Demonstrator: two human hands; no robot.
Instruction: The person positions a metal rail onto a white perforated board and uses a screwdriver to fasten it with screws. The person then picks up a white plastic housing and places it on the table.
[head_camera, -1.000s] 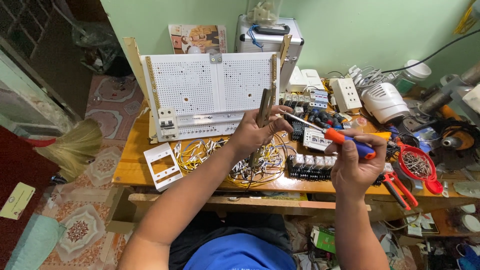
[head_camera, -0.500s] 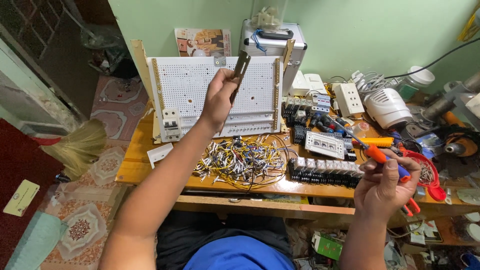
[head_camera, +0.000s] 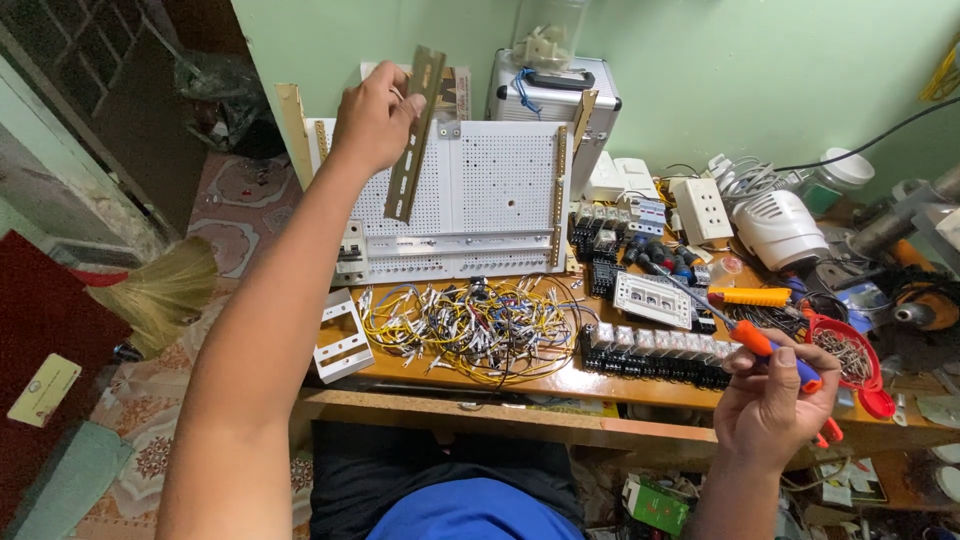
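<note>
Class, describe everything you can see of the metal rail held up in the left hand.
The metal rail is a long, narrow strip of dull, brass-grey metal with a row of slots along its length. It is held in the air, slightly tilted from upright, in front of the white perforated panel. The left hand clasps it in its upper half; nothing else touches it.
</note>
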